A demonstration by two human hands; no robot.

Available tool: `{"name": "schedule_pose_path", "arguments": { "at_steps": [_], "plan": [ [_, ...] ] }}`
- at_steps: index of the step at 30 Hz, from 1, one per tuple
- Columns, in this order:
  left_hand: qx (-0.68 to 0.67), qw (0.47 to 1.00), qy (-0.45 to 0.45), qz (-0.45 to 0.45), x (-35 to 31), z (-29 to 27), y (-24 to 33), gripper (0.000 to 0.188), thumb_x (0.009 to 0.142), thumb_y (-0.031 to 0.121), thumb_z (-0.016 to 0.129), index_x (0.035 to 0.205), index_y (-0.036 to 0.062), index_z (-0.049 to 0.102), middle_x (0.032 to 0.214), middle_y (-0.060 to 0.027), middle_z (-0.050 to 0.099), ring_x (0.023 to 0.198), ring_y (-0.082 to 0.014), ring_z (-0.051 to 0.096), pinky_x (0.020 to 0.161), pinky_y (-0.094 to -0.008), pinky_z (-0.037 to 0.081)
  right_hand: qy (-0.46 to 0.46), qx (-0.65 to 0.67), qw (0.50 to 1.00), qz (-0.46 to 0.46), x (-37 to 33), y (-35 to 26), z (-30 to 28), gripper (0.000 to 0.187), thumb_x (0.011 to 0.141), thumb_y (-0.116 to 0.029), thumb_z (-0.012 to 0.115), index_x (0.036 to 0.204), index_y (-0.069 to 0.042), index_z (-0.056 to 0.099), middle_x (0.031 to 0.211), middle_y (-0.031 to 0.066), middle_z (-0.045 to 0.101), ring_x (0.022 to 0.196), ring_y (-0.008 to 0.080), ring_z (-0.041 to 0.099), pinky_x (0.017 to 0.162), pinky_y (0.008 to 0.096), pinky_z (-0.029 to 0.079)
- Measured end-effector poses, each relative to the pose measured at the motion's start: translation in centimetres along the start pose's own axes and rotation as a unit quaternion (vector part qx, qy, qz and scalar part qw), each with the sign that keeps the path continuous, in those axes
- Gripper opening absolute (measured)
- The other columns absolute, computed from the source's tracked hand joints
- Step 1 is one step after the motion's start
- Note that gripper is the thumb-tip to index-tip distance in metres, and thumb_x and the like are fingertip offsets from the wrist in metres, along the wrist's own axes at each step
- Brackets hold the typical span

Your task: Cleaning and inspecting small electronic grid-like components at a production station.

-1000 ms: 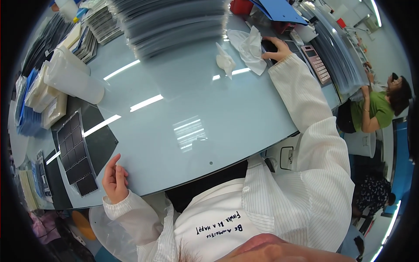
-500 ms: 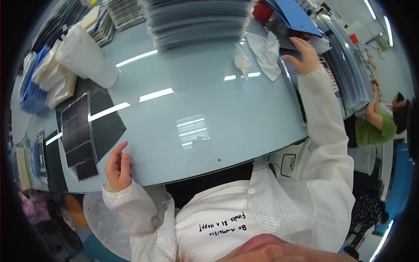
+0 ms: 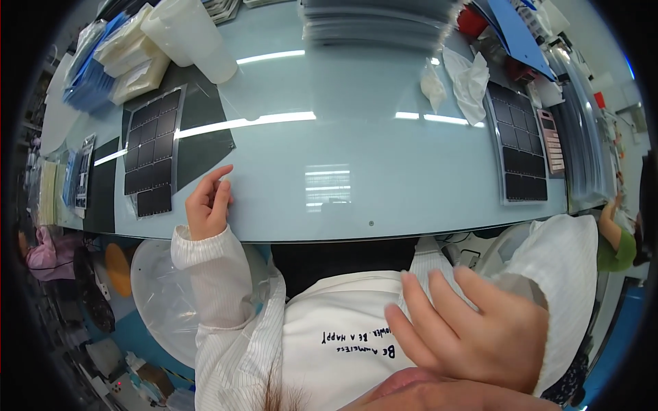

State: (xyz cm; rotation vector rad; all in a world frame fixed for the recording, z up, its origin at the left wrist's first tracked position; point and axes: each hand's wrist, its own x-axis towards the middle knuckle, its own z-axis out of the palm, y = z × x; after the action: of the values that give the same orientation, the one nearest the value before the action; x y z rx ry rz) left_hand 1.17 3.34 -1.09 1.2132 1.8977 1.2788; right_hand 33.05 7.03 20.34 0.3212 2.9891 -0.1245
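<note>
My left hand (image 3: 208,209) is over the front left edge of the pale glossy table (image 3: 288,164). Its index finger points out, the other fingers curl loosely, and nothing is in it. Just beyond it lies a sheet of black rectangular panels in a clear sleeve (image 3: 154,144), partly on a dark mat (image 3: 205,133). My right hand (image 3: 466,325) is raised close in front of my chest, off the table, with its fingers apart and no object in them. A similar sheet of black panels (image 3: 522,147) lies at the table's right side.
Crumpled white tissues (image 3: 468,88) lie left of the right sheet, and a pink calculator (image 3: 550,140) right of it. A tall stack of clear sheets (image 3: 380,24) stands at the back. A white plastic jug (image 3: 192,41) is back left. A lined bin (image 3: 157,294) stands below the table's left front.
My right hand has drawn back from the table's right side to my chest, uncovering the right sheet. My left hand stays by the front edge. The whole view has shifted.
</note>
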Motion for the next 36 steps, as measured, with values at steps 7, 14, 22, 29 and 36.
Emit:
{"name": "schedule_pose_path", "arguments": {
  "at_steps": [7,14,22,29,36],
  "plan": [
    [-0.018,1.000,0.001,0.011,0.3,0.6,-0.1,0.022,0.091,0.013,0.056,0.109,0.0045,0.064,0.064,0.0037,0.049,0.054,-0.0037,0.040,0.048,-0.0192,0.031,-0.051,-0.116,0.981,-0.145,2.8,-0.8,0.2,0.037,0.073,-0.016,0.054,0.098,0.010,0.062,0.095,0.0240,0.063,0.079,0.0280,0.060,0.071,0.0299,0.046],
    [-0.026,0.999,0.040,-0.008,-0.4,0.6,-0.4,0.021,0.091,0.014,0.056,0.107,0.0058,0.065,0.062,0.0034,0.049,0.053,-0.0038,0.040,0.048,-0.0199,0.031,0.044,-0.064,0.978,-0.195,-3.0,0.5,-3.0,0.036,0.067,-0.016,0.055,0.091,0.011,0.062,0.087,0.0198,0.062,0.079,0.0285,0.061,0.070,0.0311,0.048],
    [0.032,0.997,0.069,-0.032,0.6,1.5,0.9,0.021,0.093,0.021,0.055,0.105,0.0070,0.066,0.059,0.0034,0.049,0.048,-0.0031,0.038,0.044,-0.0195,0.029,0.030,-0.073,0.969,-0.234,-5.7,2.4,-2.9,0.035,0.075,-0.015,0.054,0.101,0.007,0.062,0.092,0.0213,0.063,0.077,0.0289,0.062,0.068,0.0302,0.048],
    [-0.017,0.993,0.072,-0.096,1.0,1.1,1.2,0.021,0.093,0.020,0.055,0.102,0.0052,0.066,0.057,0.0021,0.051,0.044,-0.0040,0.038,0.042,-0.0197,0.029,0.112,-0.120,0.946,-0.281,-1.4,3.7,-2.1,0.027,0.071,-0.018,0.056,0.079,0.008,0.060,0.076,0.0141,0.061,0.063,0.0184,0.056,0.053,0.0266,0.038],
    [-0.018,0.991,0.059,-0.122,0.8,1.1,1.8,0.021,0.091,0.020,0.056,0.103,0.0052,0.066,0.058,0.0010,0.051,0.046,-0.0056,0.042,0.043,-0.0211,0.033,0.343,-0.037,0.906,-0.247,3.8,12.8,-4.9,0.018,0.074,-0.013,0.062,0.087,-0.001,0.061,0.081,0.0109,0.061,0.068,0.0239,0.060,0.059,0.0334,0.049]
  ]
}}
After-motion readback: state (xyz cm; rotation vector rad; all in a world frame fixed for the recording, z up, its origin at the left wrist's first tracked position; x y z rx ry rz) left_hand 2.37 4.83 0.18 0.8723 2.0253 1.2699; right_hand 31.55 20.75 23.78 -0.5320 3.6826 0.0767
